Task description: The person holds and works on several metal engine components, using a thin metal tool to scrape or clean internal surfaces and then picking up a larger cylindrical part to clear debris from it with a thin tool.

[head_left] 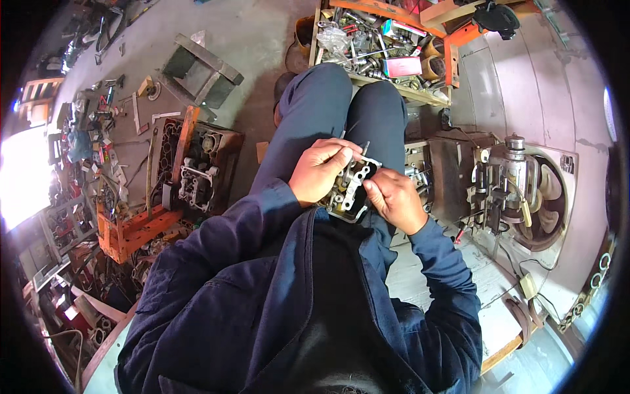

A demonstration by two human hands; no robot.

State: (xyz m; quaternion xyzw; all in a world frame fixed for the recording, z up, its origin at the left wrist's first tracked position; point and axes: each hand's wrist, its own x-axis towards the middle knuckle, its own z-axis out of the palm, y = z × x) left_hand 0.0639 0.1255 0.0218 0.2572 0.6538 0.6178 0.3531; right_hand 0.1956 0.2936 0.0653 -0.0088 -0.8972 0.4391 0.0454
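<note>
We observe a person's left hand [323, 172] and right hand [398, 202] at the centre of the frame, both on a silver-grey, open-topped cast metal engine part [355, 186] with holes and raised bosses. The engine part sits tilted over the lap, between the two hands and just below the knees of the dark blue cloth trousers [316, 98]. The left hand is nearly closed, thumb and forefinger brought together at the upper end of the part; we cannot tell whether the tips pinch any small item. The right hand is half curled, its thumb tip against the right edge of the part; its other fingers are partly hidden, and we cannot confirm a firm grip. At top centre we record a shallow pale wooden tray [430, 99], filled with metal tools and parts, with a pink-and-white cardboard box [402, 67] among them. At centre left stands a rusty dark metal engine block [225, 154], with a silver cast metal piece [197, 186] at its lower part. At the right of the frame, a silver metal assembly with a cylindrical top [515, 164] stands in front of a dark round fan [548, 221].
</note>
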